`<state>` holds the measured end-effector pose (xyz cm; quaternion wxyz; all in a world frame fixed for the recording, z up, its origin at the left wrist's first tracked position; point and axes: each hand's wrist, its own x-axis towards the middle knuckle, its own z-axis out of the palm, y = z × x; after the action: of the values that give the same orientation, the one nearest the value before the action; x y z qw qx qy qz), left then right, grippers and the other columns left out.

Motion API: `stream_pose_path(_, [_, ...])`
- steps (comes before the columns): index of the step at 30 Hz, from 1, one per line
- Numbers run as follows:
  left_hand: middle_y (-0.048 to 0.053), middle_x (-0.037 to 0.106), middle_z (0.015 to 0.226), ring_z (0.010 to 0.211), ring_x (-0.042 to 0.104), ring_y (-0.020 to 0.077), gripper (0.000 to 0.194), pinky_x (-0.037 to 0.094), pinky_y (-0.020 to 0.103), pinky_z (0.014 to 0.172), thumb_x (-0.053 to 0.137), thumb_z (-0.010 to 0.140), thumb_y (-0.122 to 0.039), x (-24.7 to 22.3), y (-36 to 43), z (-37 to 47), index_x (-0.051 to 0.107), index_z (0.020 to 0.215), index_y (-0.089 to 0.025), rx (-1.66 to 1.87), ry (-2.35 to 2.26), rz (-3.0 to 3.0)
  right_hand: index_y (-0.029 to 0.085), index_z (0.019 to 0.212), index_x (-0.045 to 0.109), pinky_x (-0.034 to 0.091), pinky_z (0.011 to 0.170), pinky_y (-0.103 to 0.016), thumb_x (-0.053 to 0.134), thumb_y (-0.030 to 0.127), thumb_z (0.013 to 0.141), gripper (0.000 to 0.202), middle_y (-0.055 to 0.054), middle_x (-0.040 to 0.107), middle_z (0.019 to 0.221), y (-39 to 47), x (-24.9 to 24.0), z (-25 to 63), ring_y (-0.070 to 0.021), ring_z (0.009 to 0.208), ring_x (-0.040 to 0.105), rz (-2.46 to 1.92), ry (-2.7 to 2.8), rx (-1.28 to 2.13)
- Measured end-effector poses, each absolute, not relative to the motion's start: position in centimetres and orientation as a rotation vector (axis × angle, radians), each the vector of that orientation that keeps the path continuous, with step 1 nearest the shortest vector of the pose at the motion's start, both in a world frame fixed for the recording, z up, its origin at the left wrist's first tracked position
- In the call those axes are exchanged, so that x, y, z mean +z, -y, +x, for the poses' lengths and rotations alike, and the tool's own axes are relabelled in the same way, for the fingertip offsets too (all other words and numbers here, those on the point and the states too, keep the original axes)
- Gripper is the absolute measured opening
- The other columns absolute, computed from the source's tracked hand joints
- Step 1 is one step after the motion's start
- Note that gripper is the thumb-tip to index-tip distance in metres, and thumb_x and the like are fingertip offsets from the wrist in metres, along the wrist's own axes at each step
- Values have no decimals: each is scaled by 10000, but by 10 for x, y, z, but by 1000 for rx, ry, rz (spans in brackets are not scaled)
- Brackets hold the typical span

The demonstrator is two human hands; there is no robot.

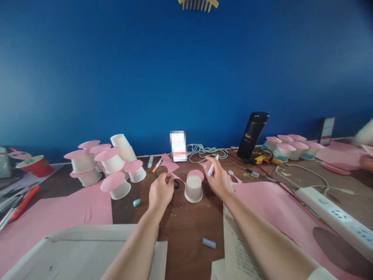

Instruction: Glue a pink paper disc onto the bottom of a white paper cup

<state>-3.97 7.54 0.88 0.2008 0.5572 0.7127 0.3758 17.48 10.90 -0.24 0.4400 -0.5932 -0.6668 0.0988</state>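
Note:
A white paper cup (193,190) stands upside down on the brown table between my hands. Just behind it lies a pink paper disc (196,174). My right hand (218,179), beyond the cup on its right, is closed around a white pen-shaped tube (212,165) with its narrow tip pointing up. To the cup's left, my left hand (161,190) has its fingers curled together; what they hold, if anything, is hidden. A black ring (176,184), perhaps a scissors handle, shows beside its fingertips. Pink paper scraps (169,162) lie behind the hands.
Cups topped with pink discs (113,186) cluster at left; more (284,151) stand at right. A phone (178,147) leans against the blue wall. A black bottle (253,134), power strip (335,217), cardboard box (87,233) and small grey-blue cylinder (209,243) surround me. Another person's hand (366,162) shows far right.

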Motion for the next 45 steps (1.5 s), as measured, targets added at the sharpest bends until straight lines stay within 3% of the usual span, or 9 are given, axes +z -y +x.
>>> stream_pose_path(4, [63,709,941,849,630,259,225,418,319,704,497,818,-373,14,-78,-62,656,927,-256,1046,-2189,1559,284,1294,482,485,805,-352,429,432,907,417,-59,609,1204,-109,1,174,-231,997,617,-1298,1483,234])
stream_pose_path(11, [85,692,1037,896,628,286,221,430,339,708,491,808,-311,17,-80,-82,688,892,-257,782,-2318,1666,273,1219,549,516,772,-353,447,459,900,383,-60,650,977,-107,1,172,-211,923,623,-1124,1356,321])
stream_pose_path(15, [50,718,900,831,640,236,171,431,284,697,567,759,-298,28,-67,-68,731,744,-254,722,-1824,1940,250,1173,574,522,732,-337,472,459,890,366,-70,638,971,-108,0,172,-201,871,623,-1082,1325,344])
stream_pose_path(19, [-4,724,776,699,651,178,133,430,231,592,640,710,-282,35,-43,-34,754,777,-281,376,-1025,2027,240,1135,584,519,686,-308,469,458,895,345,-68,633,960,-109,0,172,-178,806,621,-1055,1342,351])
stream_pose_path(23, [-4,692,682,563,592,157,172,349,236,462,766,575,-252,26,-26,4,735,744,-258,225,-960,2191,230,1112,590,504,632,-276,449,456,909,335,-56,635,960,-107,4,172,-136,676,598,-1077,1337,364])
stream_pose_path(31, [-16,671,760,638,572,132,157,319,227,494,677,639,-318,21,-17,23,666,767,-228,-70,-869,2371,218,1111,579,469,532,-256,457,464,908,341,-39,637,887,-107,3,170,-105,536,544,-1060,1303,436])
stream_pose_path(34, [-20,668,754,642,576,121,164,353,217,520,659,663,-309,32,-21,10,658,797,-214,13,-882,2266,205,1087,595,452,528,-254,463,460,907,339,-19,618,796,-105,8,166,-101,519,522,-1031,1294,458])
stream_pose_path(38, [0,685,839,742,607,138,184,427,229,642,610,748,-325,46,-36,-22,641,875,-195,534,-1087,1998,181,1050,642,417,533,-245,458,461,914,361,21,539,637,-95,26,160,-94,506,481,-989,1262,518])
stream_pose_path(45, [-8,675,777,685,596,131,130,429,237,619,583,775,-319,29,-61,-43,610,826,-203,1035,-1507,1893,165,878,705,336,471,-229,469,452,912,373,45,433,489,-71,49,141,-83,454,416,-857,1327,726])
